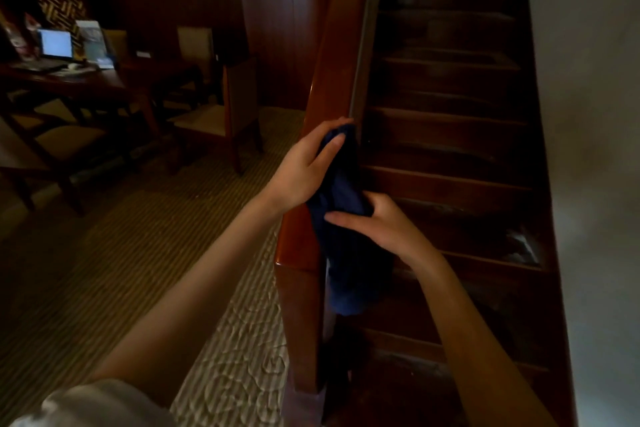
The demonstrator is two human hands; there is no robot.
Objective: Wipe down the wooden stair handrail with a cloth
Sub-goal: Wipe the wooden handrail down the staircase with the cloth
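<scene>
A reddish-brown wooden handrail rises from the lower middle toward the top of the head view. A dark blue cloth is draped over its lower part, with its loose end hanging down on the stair side. My left hand lies over the upper part of the cloth on the rail, fingers curved round it and thumb on the cloth. My right hand grips the cloth lower down from the stair side, fingers curled into the fabric.
Dark wooden stairs climb to the right of the rail, bounded by a pale wall. To the left lie patterned carpet, a wooden chair, and a desk with a lit laptop.
</scene>
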